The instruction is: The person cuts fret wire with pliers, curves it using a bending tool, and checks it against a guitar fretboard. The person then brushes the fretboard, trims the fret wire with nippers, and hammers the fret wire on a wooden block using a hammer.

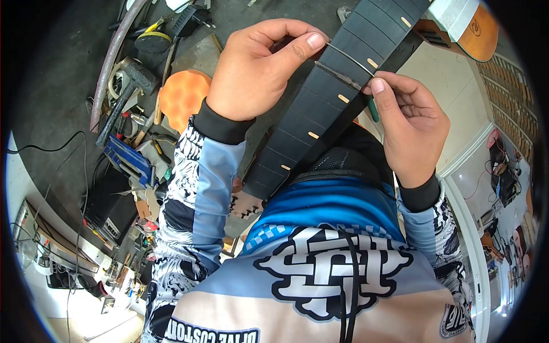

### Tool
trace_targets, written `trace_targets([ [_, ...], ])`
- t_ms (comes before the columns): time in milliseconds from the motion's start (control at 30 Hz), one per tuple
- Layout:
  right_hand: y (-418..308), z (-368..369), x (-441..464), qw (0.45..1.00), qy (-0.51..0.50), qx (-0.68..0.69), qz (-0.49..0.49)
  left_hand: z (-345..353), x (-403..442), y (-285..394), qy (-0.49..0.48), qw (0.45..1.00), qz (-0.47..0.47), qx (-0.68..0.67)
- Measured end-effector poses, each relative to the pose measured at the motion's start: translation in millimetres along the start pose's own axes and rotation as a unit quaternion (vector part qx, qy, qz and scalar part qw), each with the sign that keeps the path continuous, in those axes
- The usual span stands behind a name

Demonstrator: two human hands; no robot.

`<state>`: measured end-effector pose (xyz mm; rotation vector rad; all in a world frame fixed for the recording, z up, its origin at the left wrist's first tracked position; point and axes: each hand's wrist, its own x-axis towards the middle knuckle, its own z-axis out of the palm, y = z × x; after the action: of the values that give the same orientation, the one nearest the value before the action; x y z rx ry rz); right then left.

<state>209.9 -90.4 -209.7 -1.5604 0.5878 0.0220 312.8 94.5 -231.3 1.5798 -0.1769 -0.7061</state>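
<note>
A dark guitar fingerboard (pixel 306 111) with thin crosswise slots and pale inlay blocks runs diagonally across my lap. Above it, a short, slightly bowed fret wire (pixel 350 58) spans from one hand to the other. My left hand (pixel 249 68) pinches one end between thumb and index finger. The other end meets the fingertips of my right hand (pixel 409 123), closed at the fingerboard's right edge. That hand also keeps a thin, pointed metal tool (pixel 338 75) with a green handle (pixel 373 107), its tip pointing left over the board. The handle is partly hidden by my fingers.
To the left on the floor lie a hammer (pixel 136 77), an orange foam pad (pixel 182 98), a blue metal tool (pixel 128 160) and a black box (pixel 108 211). An orange-brown wooden piece (pixel 479 35) is at upper right. Tuning pegs (pixel 246 210) show below the fingerboard's near end.
</note>
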Motion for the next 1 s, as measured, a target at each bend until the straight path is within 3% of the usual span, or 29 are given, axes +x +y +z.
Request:
trace_targets([
  [267,1.8,-1.4,-1.5,1.0,0.004,0.002,-0.011,1.4,-0.6,2.3,-0.001,1.0,-0.004,-0.031],
  [367,7.5,-3.2,-1.5,0.998,0.01,-0.037,-0.043,1.5,-1.4,6.1,-0.001,1.0,-0.024,-0.017],
  [433,10.5,-3.7,0.2,0.987,0.024,-0.105,-0.121,2.1,-1.2,6.7,0.009,1.0,-0.025,0.005],
  [667,11.8,-11.6,7.8,0.975,-0.027,-0.117,-0.188,2.4,0.6,9.7,0.017,1.0,-0.016,0.007],
  [1000,5.8,-15.5,9.0,0.987,-0.062,-0.067,-0.132,4.0,-1.3,12.3,0.024,0.999,-0.023,0.002],
])
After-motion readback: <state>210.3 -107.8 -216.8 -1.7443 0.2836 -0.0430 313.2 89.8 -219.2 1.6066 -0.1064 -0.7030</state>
